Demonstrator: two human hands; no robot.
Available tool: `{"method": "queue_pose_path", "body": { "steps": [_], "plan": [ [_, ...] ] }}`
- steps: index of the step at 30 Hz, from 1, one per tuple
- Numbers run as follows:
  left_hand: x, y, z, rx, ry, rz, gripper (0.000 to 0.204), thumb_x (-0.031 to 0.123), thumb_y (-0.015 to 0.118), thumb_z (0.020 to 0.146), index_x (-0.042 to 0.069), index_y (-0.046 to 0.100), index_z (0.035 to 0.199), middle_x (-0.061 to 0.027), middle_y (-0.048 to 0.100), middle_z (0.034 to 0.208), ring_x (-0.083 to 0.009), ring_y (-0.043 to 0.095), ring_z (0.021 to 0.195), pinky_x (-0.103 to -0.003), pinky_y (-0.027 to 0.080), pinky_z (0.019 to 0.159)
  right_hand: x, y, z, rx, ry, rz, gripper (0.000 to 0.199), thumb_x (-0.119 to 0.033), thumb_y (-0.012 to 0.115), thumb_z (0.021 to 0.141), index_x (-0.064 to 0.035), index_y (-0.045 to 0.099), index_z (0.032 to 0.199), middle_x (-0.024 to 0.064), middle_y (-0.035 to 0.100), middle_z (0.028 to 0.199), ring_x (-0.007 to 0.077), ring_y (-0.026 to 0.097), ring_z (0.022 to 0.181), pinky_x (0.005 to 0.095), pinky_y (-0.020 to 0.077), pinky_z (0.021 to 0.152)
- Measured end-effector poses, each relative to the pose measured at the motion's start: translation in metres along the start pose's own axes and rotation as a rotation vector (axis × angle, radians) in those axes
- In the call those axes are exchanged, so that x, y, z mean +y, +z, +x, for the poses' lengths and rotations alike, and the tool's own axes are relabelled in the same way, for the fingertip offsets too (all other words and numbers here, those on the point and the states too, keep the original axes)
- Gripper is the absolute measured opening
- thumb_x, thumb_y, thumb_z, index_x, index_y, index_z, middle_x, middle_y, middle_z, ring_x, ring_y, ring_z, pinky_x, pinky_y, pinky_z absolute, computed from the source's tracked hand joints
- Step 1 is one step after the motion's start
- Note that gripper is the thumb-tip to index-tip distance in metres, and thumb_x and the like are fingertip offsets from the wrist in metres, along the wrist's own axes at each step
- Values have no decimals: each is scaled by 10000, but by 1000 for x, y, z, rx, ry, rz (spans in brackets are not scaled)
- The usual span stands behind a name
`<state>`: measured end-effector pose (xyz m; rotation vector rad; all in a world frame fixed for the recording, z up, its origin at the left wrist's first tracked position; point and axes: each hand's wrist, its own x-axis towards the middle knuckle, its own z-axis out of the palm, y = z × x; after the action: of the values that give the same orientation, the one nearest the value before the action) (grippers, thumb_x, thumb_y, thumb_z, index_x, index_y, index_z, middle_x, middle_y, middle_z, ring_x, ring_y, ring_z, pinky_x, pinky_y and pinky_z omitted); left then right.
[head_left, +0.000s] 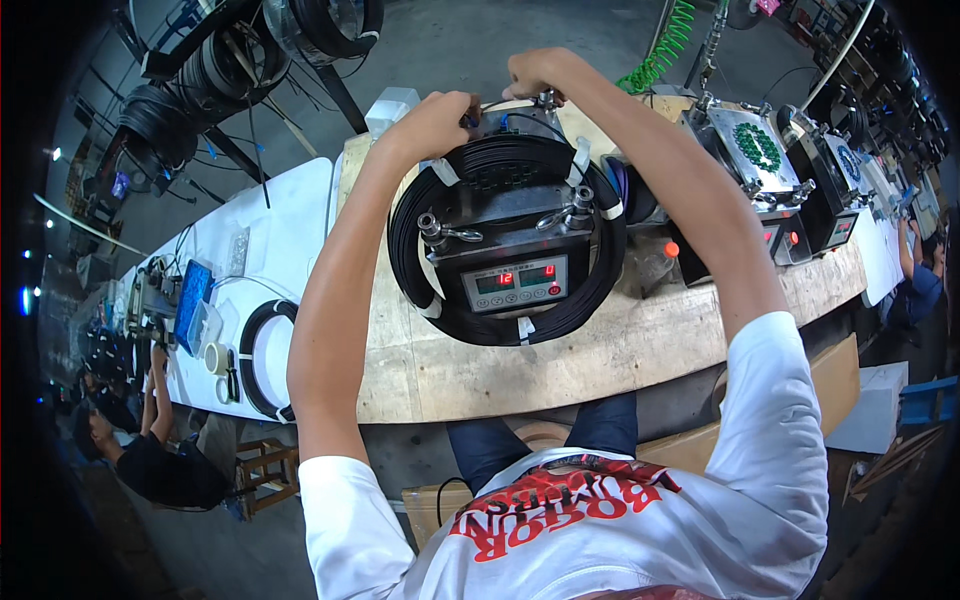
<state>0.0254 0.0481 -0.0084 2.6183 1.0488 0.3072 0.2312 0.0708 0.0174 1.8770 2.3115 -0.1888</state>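
Both hands were at the far end of a dark metal machine, which stood on the wooden worktop directly in front of the person. The left hand was on the far left side, fingers curled inward; whether it pinched anything I could not tell, since its fingertips were mostly hidden. The right hand was farther off and to the right, also curled, close above a small metal fitting — contact between the two could not be made out.

The coil of black cable ringed the machine, its near side passing in front of the display panel (red digits lit). Pale bands wrapped the coil at several places. Two metal clamps with lever handles sat inside the ring, one at the left and one at the right.

To the right — just beside the coil — stood a clear bottle with an orange cap; beyond it, a similar machine carried green pieces on its plate. A green spiral hose hung at the far right. On the white worktop at left lay a second black coil and a tape roll.
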Motion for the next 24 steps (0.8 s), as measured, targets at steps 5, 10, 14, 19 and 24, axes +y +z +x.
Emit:
{"method": "queue_pose_path", "body": {
  "steps": [5,10,14,19,24],
  "plan": [
    [11,-2,2,-4,109,-61,325,188,693,868,59,675,1165,-198,703,1084,-386,664,1005,-424,534,845,49,24,30,-103,269,490,378,-319,574,910,49,661,924,186,705,804,256,700,637,382,603,575],
    [13,-2,-1,-30,126,-7,408,186,695,886,94,652,1281,-181,719,1068,-320,695,893,-369,533,829,81,49,11,-102,252,986,342,-283,541,927,47,626,908,176,701,824,215,704,659,343,635,624],
    [24,-9,-6,-114,-71,-77,403,211,716,875,110,669,1262,-181,722,1055,-325,689,894,-373,526,849,80,69,-13,-36,238,1270,345,-296,586,945,31,622,1048,93,665,800,176,692,703,287,614,650],
    [13,-3,2,-91,-8,-40,409,230,731,865,113,677,1253,-187,720,1060,-332,679,930,-381,508,891,95,95,-11,277,-178,1480,294,-248,630,963,-30,631,1159,28,657,870,110,634,808,239,526,661],
    [9,0,3,-76,3,-51,405,228,735,859,108,683,1242,-192,720,1056,-330,681,920,-379,510,876,72,90,1,300,61,1216,354,-273,647,953,-20,625,1200,8,652,859,86,595,747,229,463,593]
  ]
}}
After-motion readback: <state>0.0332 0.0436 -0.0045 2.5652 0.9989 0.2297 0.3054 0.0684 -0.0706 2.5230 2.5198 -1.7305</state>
